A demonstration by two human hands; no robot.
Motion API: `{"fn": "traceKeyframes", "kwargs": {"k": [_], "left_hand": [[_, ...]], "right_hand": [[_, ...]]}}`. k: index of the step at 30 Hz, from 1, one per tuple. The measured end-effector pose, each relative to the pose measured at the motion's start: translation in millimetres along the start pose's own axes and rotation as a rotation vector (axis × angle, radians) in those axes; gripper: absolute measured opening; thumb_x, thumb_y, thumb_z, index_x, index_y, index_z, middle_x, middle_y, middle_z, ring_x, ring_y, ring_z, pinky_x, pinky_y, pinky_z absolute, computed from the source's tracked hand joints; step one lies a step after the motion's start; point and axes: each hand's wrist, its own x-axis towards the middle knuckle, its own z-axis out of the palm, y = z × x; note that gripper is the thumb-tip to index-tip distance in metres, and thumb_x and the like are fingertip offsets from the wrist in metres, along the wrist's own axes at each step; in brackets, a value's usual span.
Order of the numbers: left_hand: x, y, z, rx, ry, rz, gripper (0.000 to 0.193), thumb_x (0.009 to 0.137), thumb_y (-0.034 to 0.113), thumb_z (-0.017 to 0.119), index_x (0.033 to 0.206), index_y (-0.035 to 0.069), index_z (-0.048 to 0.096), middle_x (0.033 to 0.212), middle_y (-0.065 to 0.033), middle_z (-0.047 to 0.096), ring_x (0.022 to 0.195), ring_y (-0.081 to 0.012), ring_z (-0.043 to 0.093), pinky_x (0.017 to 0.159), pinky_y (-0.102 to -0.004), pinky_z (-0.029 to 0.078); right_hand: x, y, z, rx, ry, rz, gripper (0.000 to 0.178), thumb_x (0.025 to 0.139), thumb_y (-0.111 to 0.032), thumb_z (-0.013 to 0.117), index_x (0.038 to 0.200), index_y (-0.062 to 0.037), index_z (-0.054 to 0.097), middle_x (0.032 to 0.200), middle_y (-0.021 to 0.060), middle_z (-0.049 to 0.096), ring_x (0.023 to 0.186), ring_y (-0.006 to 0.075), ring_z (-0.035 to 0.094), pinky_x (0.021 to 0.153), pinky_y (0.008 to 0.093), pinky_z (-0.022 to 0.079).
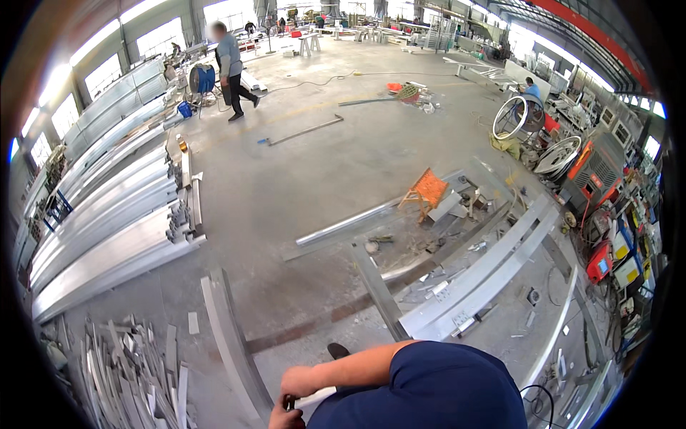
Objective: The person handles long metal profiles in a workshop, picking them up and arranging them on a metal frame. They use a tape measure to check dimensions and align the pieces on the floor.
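Low in the head view, my right arm in a navy sleeve reaches across to the left. My right hand (pixel 299 381) is curled closed; what is inside its fingers is hidden. Just below it, cut off by the lower edge, is my left hand (pixel 284 417), its fingers bent round a small dark thing (pixel 289 402) whose kind I cannot make out. A pale strip (pixel 319 395) shows beside my hands, partly behind the arm. Immediately left of them a long grey metal profile (pixel 232 339) runs away from me.
Metal offcuts (pixel 132 372) lie heaped at lower left, below stacked long profiles (pixel 107 247). Two pale profiles (pixel 493 272) lie to the right. Ahead stand an orange folding stool (pixel 427 189) and scrap. A person (pixel 230 68) strides at far left; another (pixel 532 89) is at far right.
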Motion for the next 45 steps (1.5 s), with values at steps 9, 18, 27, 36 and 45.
{"fn": "traceKeyframes", "kwargs": {"k": [9,18,27,36,45], "left_hand": [[146,9,-108,-0.019,0.210,-0.422,0.002,0.082,0.010,0.052,0.082,0.008,0.052,0.050,-0.0025,0.041,0.036,-0.0142,0.037,0.033,-0.0302,0.026],[241,137,-125,0.254,-0.056,-0.597,0.033,0.086,0.023,0.055,0.057,0.007,0.052,0.044,-0.0020,0.034,0.033,-0.0159,0.033,0.034,-0.0316,0.024],[335,152,-130,1.079,-0.261,-0.273,0.029,0.071,0.018,0.071,0.093,0.000,0.067,0.078,-0.0111,0.068,0.069,-0.0207,0.064,0.064,-0.0357,0.052],[360,134,-166,1.315,-0.381,-0.283,0.033,0.070,0.026,0.071,0.082,-0.004,0.070,0.079,-0.0177,0.069,0.068,-0.0261,0.068,0.063,-0.0396,0.055],[367,121,-182,1.122,-0.352,-0.298,0.031,0.070,0.018,0.068,0.093,-0.003,0.064,0.078,-0.0137,0.066,0.069,-0.0220,0.063,0.065,-0.0369,0.051]], "right_hand": [[-21,175,-90,0.209,0.070,0.506,0.041,0.075,-0.023,0.066,0.111,-0.0053,0.061,0.105,0.0185,0.065,0.098,0.0383,0.062,0.084,0.0478,0.050],[-206,228,176,1.129,-0.351,1.473,0.023,0.082,-0.017,0.061,0.095,0.0008,0.069,0.091,0.0199,0.068,0.071,0.0296,0.068,0.061,0.0471,0.057],[-159,93,156,1.021,0.628,1.737,0.043,0.076,-0.042,0.068,0.106,-0.0114,0.072,0.105,0.0098,0.071,0.095,0.0239,0.066,0.085,0.0383,0.050],[-135,103,188,0.934,0.334,1.401,0.028,0.077,-0.015,0.063,0.103,-0.0085,0.072,0.097,0.0098,0.071,0.087,0.0231,0.066,0.078,0.0397,0.051],[-120,-30,46,1.715,0.704,1.229,0.017,0.085,-0.008,0.060,0.097,-0.0025,0.069,0.080,0.0047,0.067,0.064,0.0132,0.060,0.059,0.0260,0.047]]}}
